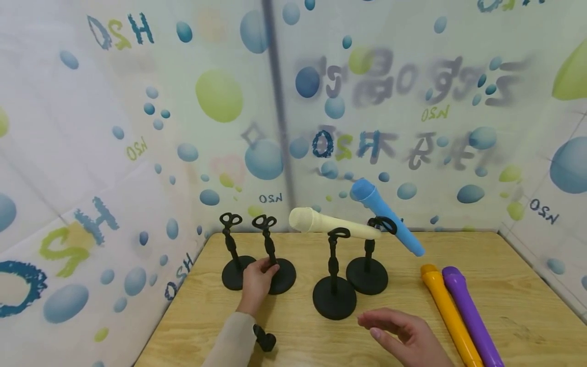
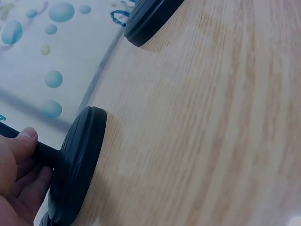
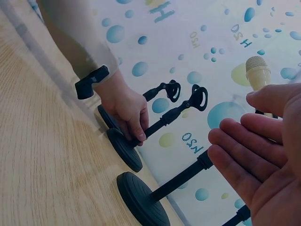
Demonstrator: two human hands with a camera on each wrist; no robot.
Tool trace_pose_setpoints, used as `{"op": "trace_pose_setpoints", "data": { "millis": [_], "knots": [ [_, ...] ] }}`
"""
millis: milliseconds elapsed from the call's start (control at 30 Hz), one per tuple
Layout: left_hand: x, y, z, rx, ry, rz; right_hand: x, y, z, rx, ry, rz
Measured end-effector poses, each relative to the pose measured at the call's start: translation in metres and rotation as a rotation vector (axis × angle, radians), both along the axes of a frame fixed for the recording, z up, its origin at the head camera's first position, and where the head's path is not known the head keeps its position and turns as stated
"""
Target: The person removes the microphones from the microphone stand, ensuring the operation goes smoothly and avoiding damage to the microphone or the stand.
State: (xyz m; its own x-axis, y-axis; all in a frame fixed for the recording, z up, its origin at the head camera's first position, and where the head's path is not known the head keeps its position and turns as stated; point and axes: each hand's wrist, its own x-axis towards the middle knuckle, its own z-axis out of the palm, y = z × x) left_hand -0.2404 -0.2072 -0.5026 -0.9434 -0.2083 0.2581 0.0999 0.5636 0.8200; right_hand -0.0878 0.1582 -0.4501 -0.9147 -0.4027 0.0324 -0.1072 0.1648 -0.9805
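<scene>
My left hand (image 1: pixel 258 283) grips the lower post of a black microphone stand (image 1: pixel 269 244), close above its round base. In the left wrist view, the thumb and fingers wrap that post beside the base (image 2: pixel 77 165). A second black stand (image 1: pixel 230 239) stands just left of it. My right hand (image 1: pixel 408 336) is held over the table's front part, fingers loosely extended, with nothing in it. Nearest to it is a third stand (image 1: pixel 334 298). A cream microphone (image 1: pixel 339 224) and a blue microphone (image 1: pixel 387 216) lie slanted at the tops of the right-hand stands.
An orange microphone (image 1: pixel 451 313) and a purple microphone (image 1: pixel 472 316) lie side by side on the wooden table (image 1: pixel 518 285) at the right. Another stand base (image 1: pixel 367 275) is behind the third stand. Patterned curtains (image 1: pixel 220 153) enclose the table's back and sides.
</scene>
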Motion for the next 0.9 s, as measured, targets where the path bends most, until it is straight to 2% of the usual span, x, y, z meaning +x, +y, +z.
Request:
{"op": "trace_pose_setpoints", "data": {
  "millis": [200,533,667,900],
  "knots": [
    [0.009,-0.003,0.0,0.011,-0.007,0.015,0.0,-0.001,-0.001,0.0,-0.009,-0.005],
    [0.039,-0.009,0.01,0.018,-0.079,-0.055,0.002,-0.002,0.0,0.001,-0.025,-0.021],
    [0.05,-0.006,0.011,0.051,-0.123,-0.12,0.002,-0.002,0.0,0.004,-0.02,-0.023],
    [0.059,0.007,0.006,0.05,-0.139,-0.292,0.002,0.003,-0.002,0.011,-0.008,-0.001]
  ]
}}
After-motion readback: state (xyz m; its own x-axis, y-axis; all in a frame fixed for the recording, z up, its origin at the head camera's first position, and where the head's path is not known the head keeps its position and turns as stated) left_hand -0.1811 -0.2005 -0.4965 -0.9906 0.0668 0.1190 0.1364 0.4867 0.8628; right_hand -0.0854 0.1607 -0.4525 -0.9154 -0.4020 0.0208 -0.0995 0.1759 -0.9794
